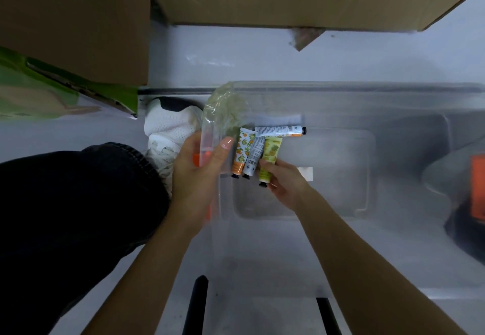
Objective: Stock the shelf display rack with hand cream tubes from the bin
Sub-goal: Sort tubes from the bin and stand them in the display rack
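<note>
Head view: our right grip [284, 185] pinches the yellow tube [272, 151] near its cap, long axis up-frame; left grip [195, 166] holds the bag [223, 114] beside it.

head-worn view, steeply downward, close above bin [341, 151]

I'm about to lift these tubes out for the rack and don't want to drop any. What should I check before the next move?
1. Right hand grip on the yellow tube: ok, thumb and fingers hold its cap end.
2. Left hand free for tubes: not ok, it holds the clear plastic bag.
3. Orange tube and grey tube secured: cannot tell whether any hand holds them.
4. White tube: not ok, it lies crosswise at the others' far ends, no hand on it.
5. Clear bin open above the tubes: ok.
</note>
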`<move>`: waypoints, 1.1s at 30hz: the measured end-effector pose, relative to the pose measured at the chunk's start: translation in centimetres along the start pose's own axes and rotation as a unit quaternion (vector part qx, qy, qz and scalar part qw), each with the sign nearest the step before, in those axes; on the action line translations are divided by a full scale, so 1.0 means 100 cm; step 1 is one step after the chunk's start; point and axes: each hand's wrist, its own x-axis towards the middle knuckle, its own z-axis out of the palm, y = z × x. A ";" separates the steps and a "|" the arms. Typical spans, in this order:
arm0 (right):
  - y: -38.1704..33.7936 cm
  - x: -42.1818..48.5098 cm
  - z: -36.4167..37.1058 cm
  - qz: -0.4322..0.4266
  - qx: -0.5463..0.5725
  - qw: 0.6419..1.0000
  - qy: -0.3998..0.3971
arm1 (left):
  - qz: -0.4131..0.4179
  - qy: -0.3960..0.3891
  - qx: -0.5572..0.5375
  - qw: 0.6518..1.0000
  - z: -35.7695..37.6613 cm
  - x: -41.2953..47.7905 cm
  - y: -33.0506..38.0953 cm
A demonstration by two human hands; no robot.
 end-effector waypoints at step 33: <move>0.006 0.007 0.053 0.026 0.036 0.999 -0.029 | 0.015 -0.011 -0.011 1.000 -0.001 0.002 -0.002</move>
